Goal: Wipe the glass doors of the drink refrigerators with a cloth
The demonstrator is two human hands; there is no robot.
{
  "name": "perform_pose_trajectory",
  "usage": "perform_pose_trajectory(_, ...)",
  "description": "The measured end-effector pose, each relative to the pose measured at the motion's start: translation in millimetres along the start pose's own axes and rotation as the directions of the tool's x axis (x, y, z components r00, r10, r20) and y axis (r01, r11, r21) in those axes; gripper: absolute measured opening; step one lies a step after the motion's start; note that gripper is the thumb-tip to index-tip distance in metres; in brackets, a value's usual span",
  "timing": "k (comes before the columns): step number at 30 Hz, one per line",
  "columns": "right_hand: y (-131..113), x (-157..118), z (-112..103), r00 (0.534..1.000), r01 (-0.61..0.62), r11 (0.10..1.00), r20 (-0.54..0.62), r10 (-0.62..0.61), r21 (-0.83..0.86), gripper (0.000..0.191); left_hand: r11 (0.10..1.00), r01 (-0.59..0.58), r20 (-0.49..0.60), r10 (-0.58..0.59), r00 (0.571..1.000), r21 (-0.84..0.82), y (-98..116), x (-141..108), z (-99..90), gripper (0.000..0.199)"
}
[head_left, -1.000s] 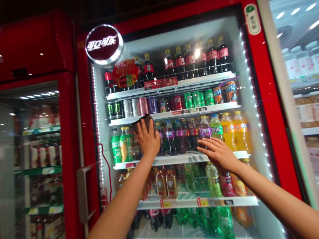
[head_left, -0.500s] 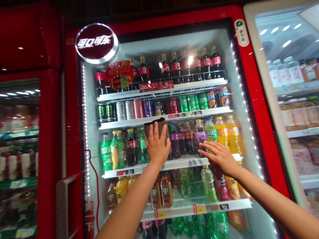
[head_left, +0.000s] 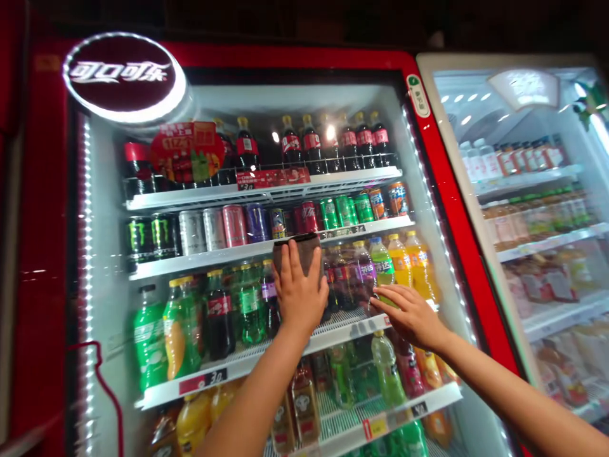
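Note:
My left hand [head_left: 301, 292] presses a dark folded cloth [head_left: 311, 251] flat against the glass door of a red drinks fridge [head_left: 442, 209], in front of the middle shelves. Its fingers are spread over the cloth. To the right, my right hand [head_left: 409, 314] is raised near the glass with fingers stretched out and nothing in it. Behind the glass stand cola bottles [head_left: 311, 143] on the top shelf, cans [head_left: 234, 225] below them, and coloured soft-drink bottles [head_left: 250, 308] on the shelf under the cans.
A round lit sign [head_left: 124, 76] sits at the fridge's upper left. A second fridge [head_left: 523, 254] with a pale frame stands at the right. A red cord [head_left: 107, 387] hangs at the lower left.
The view has shifted and turned, so the red fridge appears further left and more of the right fridge shows. My left hand remains on the cloth; my right hand remains stretched out.

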State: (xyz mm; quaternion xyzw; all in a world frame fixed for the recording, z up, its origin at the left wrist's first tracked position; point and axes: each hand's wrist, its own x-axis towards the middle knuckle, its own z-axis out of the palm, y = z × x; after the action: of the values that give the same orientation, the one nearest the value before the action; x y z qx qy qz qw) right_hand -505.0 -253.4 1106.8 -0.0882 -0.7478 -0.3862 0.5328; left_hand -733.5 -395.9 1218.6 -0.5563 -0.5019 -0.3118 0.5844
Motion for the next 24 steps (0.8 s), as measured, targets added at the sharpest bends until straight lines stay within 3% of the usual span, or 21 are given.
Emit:
perform_pose_trajectory(3,-2.3,-1.4,-1.2,0.999,0.015,1.000,0.045,-0.015,0.002,0.049,0.968,-0.242,0.069,0.246,0.967,-0.069,23.3,-19.8,10.8,0.078)
perform_pose_trajectory(6,8.7,-9.0,-8.0,0.994,0.051,0.998,0.097,-0.053,0.025,0.054,0.878,-0.461,0.111,0.474,0.873,-0.127,12.7,-37.0,7.1,0.081)
perform_pose_trajectory(8,18.4,-14.4,-11.0,0.994,0.037,0.999,0.101,-0.041,0.037,0.056,0.894,-0.433,0.113,0.444,0.889,-0.114,-2.3,-31.6,1.4,0.076)
perform_pose_trajectory(10,25.1,-17.5,-10.5,0.997,0.006,0.999,0.073,-0.009,0.040,0.056,0.953,-0.292,0.094,0.299,0.950,-0.084,-7.1,-15.4,-0.4,0.071)
perform_pose_trajectory(12,28.0,-18.1,-7.3,0.999,-0.017,0.999,0.036,0.016,0.039,0.056,0.990,-0.126,0.054,0.129,0.990,-0.065,5.9,0.3,4.4,0.070)
perform_pose_trajectory(14,30.0,-18.2,-4.8,1.000,-0.012,0.999,0.016,0.012,0.043,0.055,0.997,-0.051,0.031,0.053,0.998,-0.066,31.8,5.9,14.1,0.074)
perform_pose_trajectory(17,42.4,-24.2,-9.2,0.995,0.090,0.994,0.046,-0.093,0.056,0.051,0.975,-0.196,0.078,0.204,0.976,-0.100,67.1,-6.5,26.8,0.077)
perform_pose_trajectory(20,72.7,-42.3,-23.7,0.969,0.215,0.975,0.108,-0.220,0.057,0.049,0.929,-0.348,0.139,0.364,0.921,-0.128,74.0,-19.1,28.3,0.074)
perform_pose_trajectory(22,98.4,-58.2,-33.9,0.961,0.235,0.971,0.137,-0.239,0.045,0.049,0.953,-0.289,0.139,0.300,0.944,-0.095,70.8,-13.1,26.3,0.072)
perform_pose_trajectory(24,121.9,-72.7,-40.9,0.968,0.202,0.979,0.145,-0.204,0.033,0.050,0.994,-0.105,0.084,0.107,0.991,-0.031,75.2,4.0,28.0,0.072)
